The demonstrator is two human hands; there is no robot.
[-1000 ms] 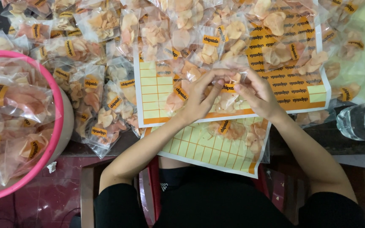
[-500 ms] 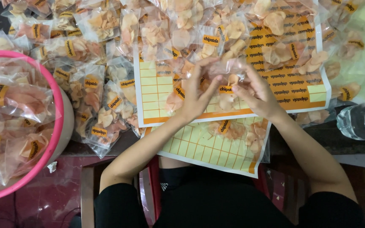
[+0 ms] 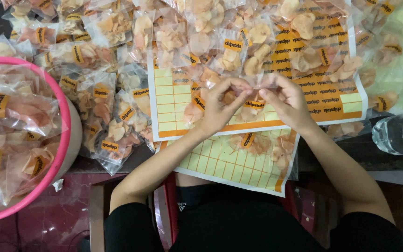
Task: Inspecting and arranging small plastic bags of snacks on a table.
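Lowered since before, clear chip bag (image 3: 252,100) half hidden, pinched by left hand (image 3: 220,103) and right hand (image 3: 285,101).

chip bag (image 3: 250,100): clear glossy plastic | sticker sheet (image 3: 220,161): smooth paper | basin (image 3: 64,112): glossy pink plastic

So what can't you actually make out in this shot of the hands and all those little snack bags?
- Head view: the top of the clear bag and how it is gripped, hidden by the left hand and right hand.
- The pink basin, cut off by the left edge.
- The water bottle, cut off by the right edge.
- The sticker sheet, partly covered by bags and arms.
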